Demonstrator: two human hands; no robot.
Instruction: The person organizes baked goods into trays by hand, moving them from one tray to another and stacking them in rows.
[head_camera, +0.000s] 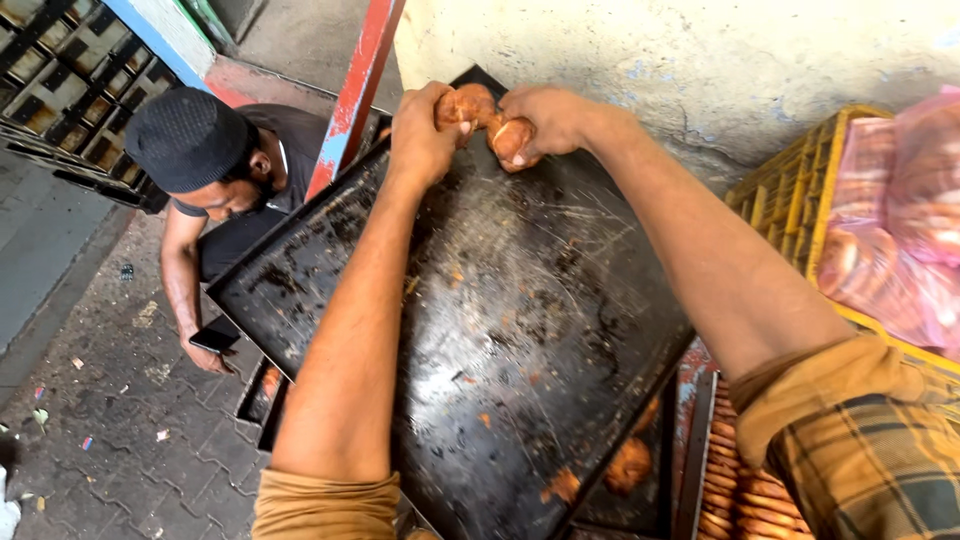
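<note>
We gripped round golden-brown buns (464, 104), one in each fist, left hand (422, 135) and right hand (548, 118), at the blackened metal baking tray's (520, 330) far edge.

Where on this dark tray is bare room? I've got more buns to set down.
The baking tray is bare across its middle, between the forearms. It is crowded at the far edge, where the left hand and right hand grip buns.

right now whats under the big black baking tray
Below the black tray, more dark trays are stacked, one holding a brown bun. Beside them lie rows of buns. The tray covers most of the stack, so the rest of its contents are hidden.
</note>
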